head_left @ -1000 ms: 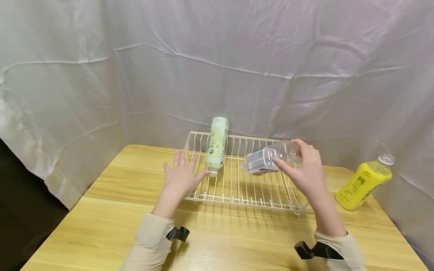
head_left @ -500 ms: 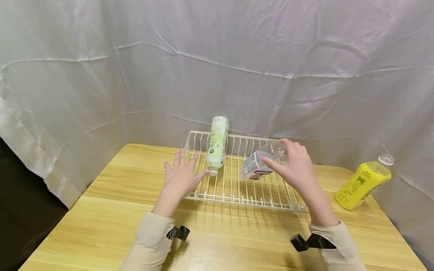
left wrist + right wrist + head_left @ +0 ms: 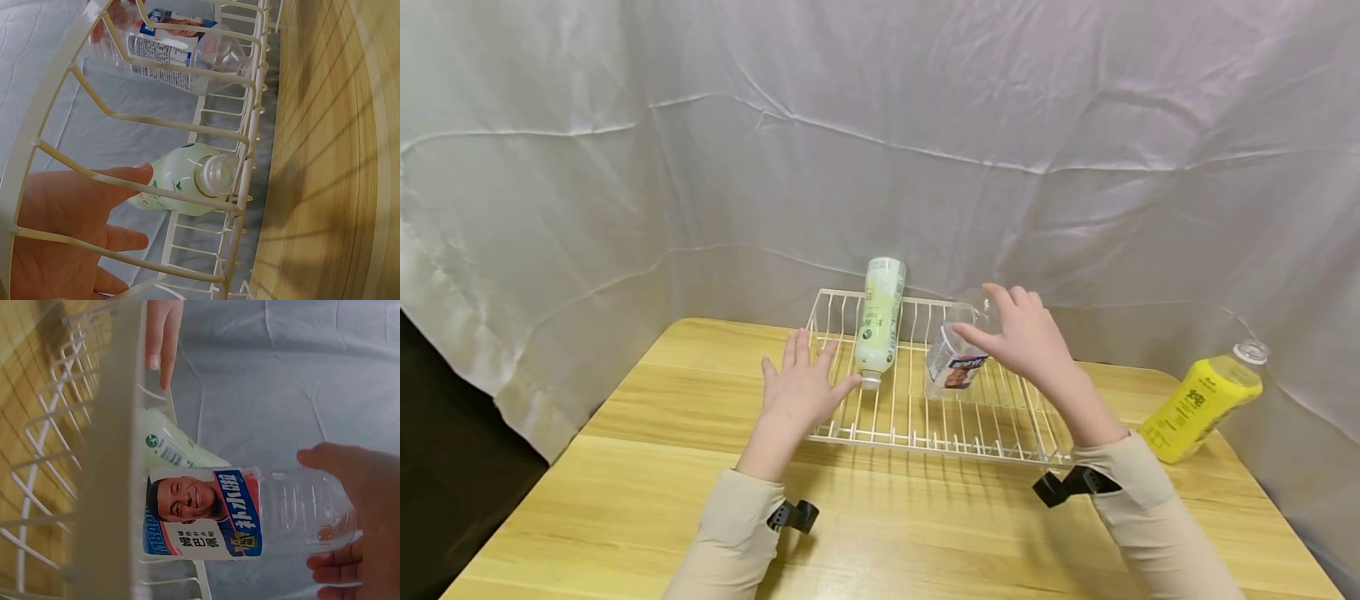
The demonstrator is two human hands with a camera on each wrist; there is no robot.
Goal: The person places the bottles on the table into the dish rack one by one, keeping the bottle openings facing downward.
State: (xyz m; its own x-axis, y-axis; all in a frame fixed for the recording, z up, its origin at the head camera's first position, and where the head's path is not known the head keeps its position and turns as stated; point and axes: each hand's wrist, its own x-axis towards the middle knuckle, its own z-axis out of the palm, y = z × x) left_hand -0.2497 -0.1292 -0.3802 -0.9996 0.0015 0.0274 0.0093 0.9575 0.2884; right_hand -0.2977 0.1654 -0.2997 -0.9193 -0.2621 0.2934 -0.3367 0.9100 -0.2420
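Note:
My right hand (image 3: 1026,337) grips the base end of a clear plastic bottle (image 3: 955,362) with a printed label. The bottle leans neck-down into a white wire dish rack (image 3: 925,450). In the right wrist view, thumb and fingers lie around its clear base, and a portrait shows on the label (image 3: 194,512). Left of it, a pale green bottle (image 3: 880,321) rests tilted in the rack, neck down toward the front. At the rack's left end is my left hand (image 3: 801,392), fingers spread, thumb near the green bottle's neck; nothing is in its grasp.
A yellow-labelled bottle (image 3: 1202,400) stands tilted on the wooden table (image 3: 880,533), right of the rack. Grey cloth (image 3: 925,167) hangs behind and at both sides. Black wrist cameras sit on both sleeves.
My right hand has moved left with the clear bottle, turning it from nearly lying to a steeper, neck-down slant. The left hand and the green bottle have stayed put.

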